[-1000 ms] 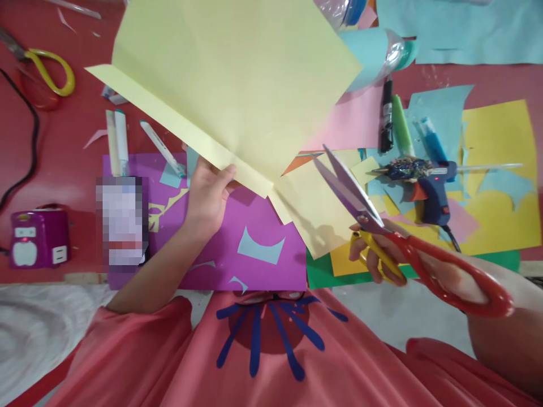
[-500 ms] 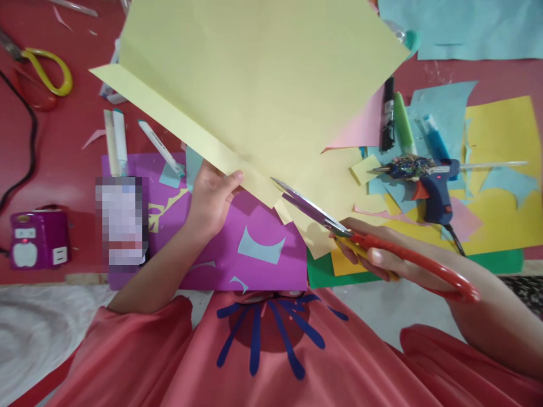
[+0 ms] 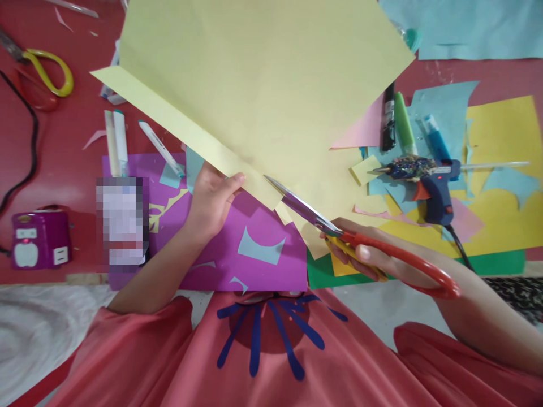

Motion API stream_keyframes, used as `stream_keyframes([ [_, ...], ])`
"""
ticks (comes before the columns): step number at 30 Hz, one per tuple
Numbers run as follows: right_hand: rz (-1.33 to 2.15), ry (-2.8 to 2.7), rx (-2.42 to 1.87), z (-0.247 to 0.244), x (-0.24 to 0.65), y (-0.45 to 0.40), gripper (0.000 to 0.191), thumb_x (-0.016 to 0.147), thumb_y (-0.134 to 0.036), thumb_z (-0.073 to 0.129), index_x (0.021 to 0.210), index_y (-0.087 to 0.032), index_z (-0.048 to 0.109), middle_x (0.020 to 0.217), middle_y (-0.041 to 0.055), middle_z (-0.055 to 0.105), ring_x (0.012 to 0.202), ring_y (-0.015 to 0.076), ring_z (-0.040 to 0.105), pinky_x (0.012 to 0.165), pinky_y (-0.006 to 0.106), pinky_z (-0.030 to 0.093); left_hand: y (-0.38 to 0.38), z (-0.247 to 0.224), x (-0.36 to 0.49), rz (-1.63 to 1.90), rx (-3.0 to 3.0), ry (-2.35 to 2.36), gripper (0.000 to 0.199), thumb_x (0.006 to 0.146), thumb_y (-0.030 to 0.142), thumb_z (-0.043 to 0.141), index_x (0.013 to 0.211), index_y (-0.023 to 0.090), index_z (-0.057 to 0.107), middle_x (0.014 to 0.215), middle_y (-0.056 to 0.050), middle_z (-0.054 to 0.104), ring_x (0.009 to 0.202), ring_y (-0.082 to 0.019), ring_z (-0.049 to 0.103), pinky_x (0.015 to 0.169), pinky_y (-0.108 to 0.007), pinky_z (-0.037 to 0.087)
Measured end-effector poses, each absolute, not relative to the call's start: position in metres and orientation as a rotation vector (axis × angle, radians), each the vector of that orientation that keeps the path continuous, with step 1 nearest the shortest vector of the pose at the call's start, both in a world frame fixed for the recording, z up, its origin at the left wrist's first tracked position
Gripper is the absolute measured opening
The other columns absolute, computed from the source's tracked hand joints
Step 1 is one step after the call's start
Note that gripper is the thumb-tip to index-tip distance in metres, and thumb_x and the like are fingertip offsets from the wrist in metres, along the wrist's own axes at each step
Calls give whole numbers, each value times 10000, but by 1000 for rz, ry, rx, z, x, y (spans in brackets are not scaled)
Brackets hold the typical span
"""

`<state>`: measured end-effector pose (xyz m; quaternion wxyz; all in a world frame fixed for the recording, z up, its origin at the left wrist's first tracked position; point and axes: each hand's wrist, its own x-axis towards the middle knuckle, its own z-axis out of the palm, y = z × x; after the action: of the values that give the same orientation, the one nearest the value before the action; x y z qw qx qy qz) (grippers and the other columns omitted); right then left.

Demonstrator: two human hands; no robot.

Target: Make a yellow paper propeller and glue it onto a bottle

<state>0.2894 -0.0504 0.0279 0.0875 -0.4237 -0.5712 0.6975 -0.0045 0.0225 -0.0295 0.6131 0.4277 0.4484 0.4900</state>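
Note:
A large pale yellow sheet (image 3: 263, 85) with a folded strip along its lower left edge is pinched near its bottom corner by my left hand (image 3: 214, 198), thumb on top. My right hand (image 3: 356, 254) grips scissors (image 3: 392, 257) with red and yellow handles. One blade lies over the sheet, its tip just right of my left thumb; the other blade is mostly hidden under the paper. Below the sheet lies purple paper (image 3: 220, 265) with a light blue scrap (image 3: 262, 246) on it.
To the right, a dark blue glue gun (image 3: 439, 195) rests on coloured paper near markers (image 3: 405, 124). At left are yellow-handled scissors (image 3: 63, 79), a black cable (image 3: 34, 135), a purple box (image 3: 40, 240), a blurred phone-like object (image 3: 123, 220) and white markers (image 3: 161, 148).
The scissors and my right hand have moved a little to the left, so the blades reach further along the strip. The sheet's right corner has shifted slightly right. My left hand has hardly moved.

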Motion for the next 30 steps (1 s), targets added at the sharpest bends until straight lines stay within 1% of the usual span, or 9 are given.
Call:
stream_keyframes([
  [3,2167,-1627,-1218,27,290,-51,506,963,-712,394,987,-216,496,690,-51,436,482,66,314,413,221,270,22,-31,-6,1127,990,1042,331,734,362,794,1035,312,668,1182,-33,727,1259,-337,635,966,-522,598],
  [9,2193,-1569,-1235,27,289,-50,508,949,-722,423,941,-217,472,689,-56,416,494,62,303,420,220,242,21,-32,-6,1114,993,1037,343,751,344,785,1066,308,655,1191,-37,720,1251,-337,640,974,-535,594],
  [13,2216,-1567,-1242,27,287,-50,547,926,-757,425,966,-214,476,659,-71,375,474,58,282,396,209,226,20,-30,-5,1098,975,1054,346,747,358,789,1058,307,647,1188,-37,723,1233,-339,650,964,-532,602],
  [16,2244,-1552,-1227,24,286,-49,568,909,-773,439,985,-211,475,659,-73,391,450,48,288,383,205,233,20,-28,-4,1100,980,1057,345,744,374,796,1046,296,647,1187,-45,725,1226,-354,650,967,-549,601],
  [19,2229,-1551,-1233,23,285,-49,590,890,-787,464,1004,-209,483,675,-72,409,429,36,300,384,206,246,20,-27,-3,1104,999,1067,338,738,398,800,1018,284,650,1191,-55,724,1223,-370,648,963,-568,600],
  [23,2221,-1496,-1334,25,282,-51,634,850,-824,483,1007,-210,498,676,-77,386,429,33,291,371,202,221,21,-27,-4,1084,1040,1109,358,729,443,796,1018,291,649,1197,-59,719,1226,-368,643,940,-565,610],
  [26,2208,-1477,-1358,24,280,-53,639,856,-814,490,1049,-205,513,691,-72,403,441,34,299,375,199,229,22,-26,-3,1085,1048,1131,373,719,448,797,1025,298,646,1202,-56,716,1217,-360,648,923,-556,616],
  [30,2106,-1557,-1325,19,279,-55,617,866,-793,503,1015,-195,513,679,-68,406,474,46,311,406,203,257,23,-25,-3,1073,1049,1151,384,709,460,798,1025,304,646,1214,-44,712,1189,-345,662,914,-539,621],
])
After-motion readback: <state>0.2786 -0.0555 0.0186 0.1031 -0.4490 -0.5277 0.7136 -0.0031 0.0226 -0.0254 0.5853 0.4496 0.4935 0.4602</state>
